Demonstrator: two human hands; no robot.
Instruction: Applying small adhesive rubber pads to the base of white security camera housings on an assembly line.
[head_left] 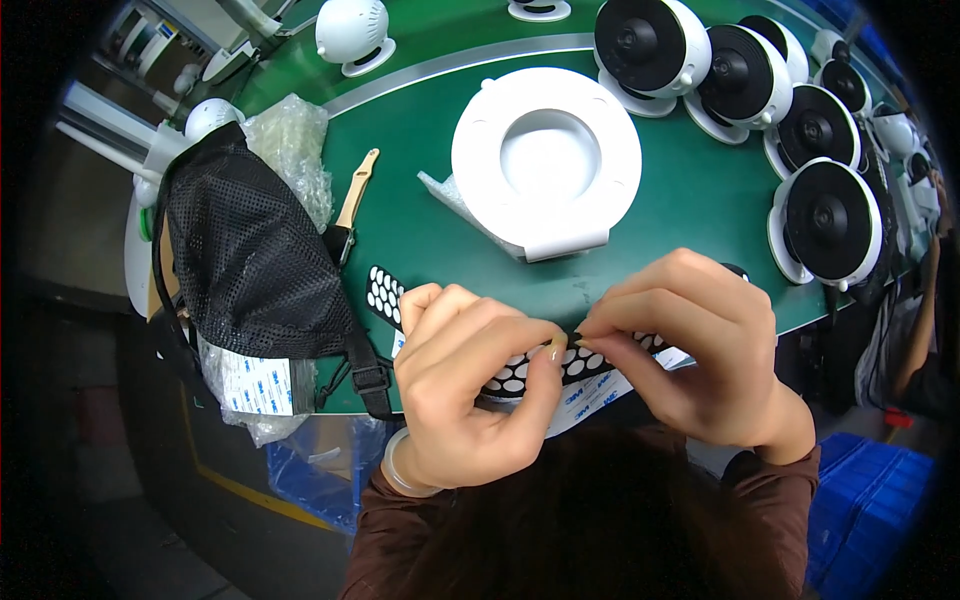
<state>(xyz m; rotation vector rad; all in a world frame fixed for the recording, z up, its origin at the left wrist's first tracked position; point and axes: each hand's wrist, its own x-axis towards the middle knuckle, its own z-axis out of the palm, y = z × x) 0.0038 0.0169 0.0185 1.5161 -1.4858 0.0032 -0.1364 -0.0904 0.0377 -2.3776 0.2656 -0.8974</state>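
Observation:
Both hands meet over a black strip with rows of white round dots [512, 372] at the table's near edge. My left hand [470, 385] is closed, thumb and forefinger pinched at the strip's upper edge. My right hand [695, 345] is also closed, its thumb and forefinger pinching a small black piece [578, 340] just beside the left fingertips. Whether this piece is still joined to the strip cannot be made out. Below the strip shows a white backing sheet with blue print [592, 396]. Another dotted black end [384, 294] sticks out past my left hand.
A white round housing [617, 150] lies on the green table [400, 215] ahead. Several white-and-black round devices [833, 220] stand at the right. At the left are a black mesh bag [255, 250], a wooden-handled brush [358, 190], clear plastic wrap [295, 150] and a printed white stack [258, 385].

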